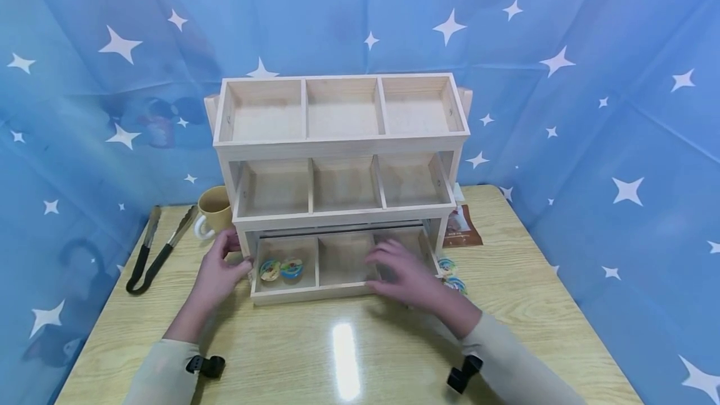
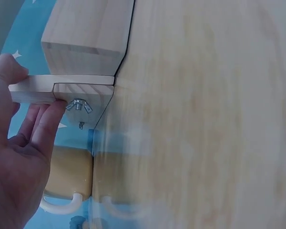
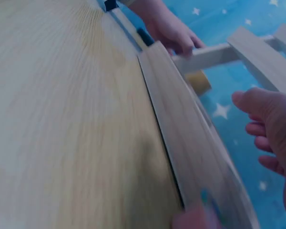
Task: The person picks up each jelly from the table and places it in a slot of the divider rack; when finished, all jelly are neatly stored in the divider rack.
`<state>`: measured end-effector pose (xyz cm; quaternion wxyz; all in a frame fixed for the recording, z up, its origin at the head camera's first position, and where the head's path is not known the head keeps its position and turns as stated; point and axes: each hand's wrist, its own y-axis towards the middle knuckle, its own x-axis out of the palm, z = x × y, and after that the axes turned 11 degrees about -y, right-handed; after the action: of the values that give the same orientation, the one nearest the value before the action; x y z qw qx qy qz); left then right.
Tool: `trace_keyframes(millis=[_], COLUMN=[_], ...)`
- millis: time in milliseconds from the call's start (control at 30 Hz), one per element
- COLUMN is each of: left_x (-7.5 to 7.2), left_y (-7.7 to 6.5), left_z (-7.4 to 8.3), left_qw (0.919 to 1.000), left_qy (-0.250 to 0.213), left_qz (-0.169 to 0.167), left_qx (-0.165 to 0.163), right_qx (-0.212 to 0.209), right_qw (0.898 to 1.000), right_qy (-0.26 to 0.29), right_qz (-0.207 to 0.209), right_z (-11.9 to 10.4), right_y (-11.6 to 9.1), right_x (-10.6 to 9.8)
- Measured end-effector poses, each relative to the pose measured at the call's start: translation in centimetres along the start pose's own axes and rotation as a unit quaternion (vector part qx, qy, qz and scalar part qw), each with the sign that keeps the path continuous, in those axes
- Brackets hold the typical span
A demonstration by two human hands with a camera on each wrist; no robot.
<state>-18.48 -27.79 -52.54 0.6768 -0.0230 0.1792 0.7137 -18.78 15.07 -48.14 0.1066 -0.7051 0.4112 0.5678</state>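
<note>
A pale wooden rack (image 1: 340, 150) with three tiers of divided trays stands on the table. My left hand (image 1: 220, 272) is at its lower left side; in the left wrist view that hand (image 2: 14, 162) pinches a wooden side piece (image 2: 33, 88) of the rack, thumb above and fingers below, beside a metal wing nut (image 2: 79, 105). Over the right part of the bottom tray (image 1: 312, 295) hovers my right hand (image 1: 407, 277), fingers loosely bent and holding nothing. Two small round cups with printed lids (image 1: 270, 270) lie in that tray's left compartment.
Left of the rack are a tan mug (image 1: 216, 208) with a white handle and black-handled tongs (image 1: 160, 261). On the right lie a brown packet (image 1: 465, 233) and more small lidded cups (image 1: 447, 265). A blue star-patterned curtain (image 1: 590, 142) surrounds the table (image 1: 270, 355).
</note>
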Motion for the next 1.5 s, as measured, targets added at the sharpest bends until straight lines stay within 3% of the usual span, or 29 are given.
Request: trace_keyframes(millis=[167,300,433,633,867,1233,1500], left_x=[0.0,0.0,0.0,-0.1,-0.3,-0.5,-0.4], left_y=[-0.1,-0.2,-0.2,-0.1,-0.1,0.0,0.1], left_z=[0.0,0.1,0.3,0.5,0.4,0.1,0.0], left_qw=[1.0000,1.0000,1.0000,0.9999,0.9998,0.9994,0.9995], left_qy=[-0.008,-0.002,0.006,0.008,-0.007,-0.018,-0.017], left_qz=[-0.004,-0.005,-0.005,-0.009,-0.019,-0.025,-0.023], left_qx=[0.002,0.003,0.003,-0.004,-0.010,-0.014,-0.009], right_qx=[-0.008,0.023,0.077,0.117,0.156,0.149,0.163], right_qw=[0.997,0.993,0.990,0.988,0.984,0.986,0.985], right_qy=[-0.020,-0.033,-0.039,-0.038,-0.058,-0.050,-0.028], right_qz=[0.074,0.112,0.115,0.094,0.060,0.063,0.043], right_z=[1.9,3.3,4.6,6.1,6.9,7.8,8.1], right_y=[-4.1,-6.9,-9.4,-11.8,-13.3,-14.1,-14.2], right_x=[-1.3,-2.6,-3.5,-3.8,-3.5,-2.9,-2.5])
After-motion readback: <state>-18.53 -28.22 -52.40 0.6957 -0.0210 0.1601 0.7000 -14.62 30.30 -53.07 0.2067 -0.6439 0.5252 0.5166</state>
